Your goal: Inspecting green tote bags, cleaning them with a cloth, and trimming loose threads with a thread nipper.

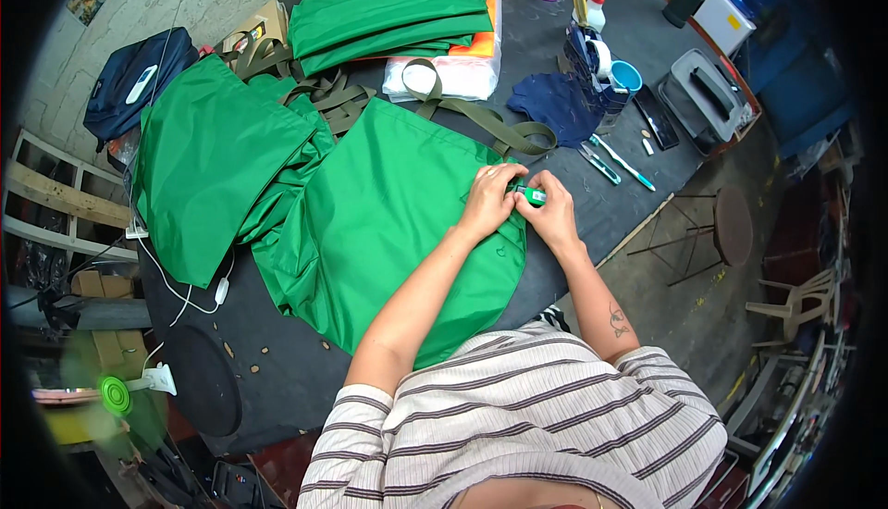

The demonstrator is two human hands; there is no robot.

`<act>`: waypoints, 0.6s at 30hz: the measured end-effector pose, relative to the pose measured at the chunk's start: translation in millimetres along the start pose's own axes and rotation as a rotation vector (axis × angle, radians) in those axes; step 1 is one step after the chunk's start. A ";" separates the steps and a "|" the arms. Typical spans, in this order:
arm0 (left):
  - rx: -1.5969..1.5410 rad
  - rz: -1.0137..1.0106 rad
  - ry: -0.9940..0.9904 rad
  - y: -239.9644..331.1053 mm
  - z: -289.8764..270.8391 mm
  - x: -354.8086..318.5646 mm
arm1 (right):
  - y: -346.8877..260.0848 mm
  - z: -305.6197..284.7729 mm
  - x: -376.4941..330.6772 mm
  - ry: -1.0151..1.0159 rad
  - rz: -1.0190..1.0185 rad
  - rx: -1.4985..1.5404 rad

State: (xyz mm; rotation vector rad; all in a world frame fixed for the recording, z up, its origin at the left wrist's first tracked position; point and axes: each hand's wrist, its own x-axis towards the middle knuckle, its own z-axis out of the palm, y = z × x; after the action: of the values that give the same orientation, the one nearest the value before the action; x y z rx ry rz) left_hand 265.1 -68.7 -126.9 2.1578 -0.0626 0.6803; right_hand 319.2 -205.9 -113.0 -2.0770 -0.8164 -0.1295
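Note:
A green fabric bag [384, 204] lies spread before me, its olive strap handle [481, 117] looping out at the far edge. My left hand [487, 199] is closed on the bag's right edge, fingers bent over the cloth. Close beside it, my right hand [553, 217] grips a small green lighter [536, 196] with a pale label, its dark end toward the left fingertips. The fingers hide the bit of cloth between the two hands. No flame can be made out.
More green bags [217, 153] lie at left, and a folded stack [388, 9] at the back. Thread snips [601, 165], a toothbrush-like tool [624, 165], a phone [655, 118], a navy cloth [550, 106] and a grey case [700, 97] lie right. A white cable [185, 298] crosses the left edge.

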 end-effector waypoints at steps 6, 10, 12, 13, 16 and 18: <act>0.030 0.014 -0.005 8.6 -9.7 -1.0 | -2.5 -4.1 1.6 0.028 0.076 0.101; -0.068 -0.234 0.116 32.5 -30.6 -11.7 | 10.8 -21.6 3.6 0.068 0.143 -0.448; -0.102 -0.330 0.130 31.9 -39.1 -22.3 | 9.3 -28.9 12.6 0.251 0.006 -0.413; -0.061 -0.358 0.092 31.4 -47.8 -30.4 | 7.1 -31.2 20.9 0.281 -0.056 -0.363; 0.011 -0.327 0.028 56.2 -67.8 -45.5 | 9.1 -26.8 48.5 0.147 -0.004 0.117; 0.023 -0.389 -0.066 74.4 -79.4 -56.7 | -3.3 -17.8 61.9 -0.041 0.207 0.182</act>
State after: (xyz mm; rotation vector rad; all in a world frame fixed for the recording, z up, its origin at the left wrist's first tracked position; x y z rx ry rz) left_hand 160.8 -67.4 -62.2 2.1301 0.3233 0.3854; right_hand 369.0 -187.0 -76.6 -1.9821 -0.6090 0.0974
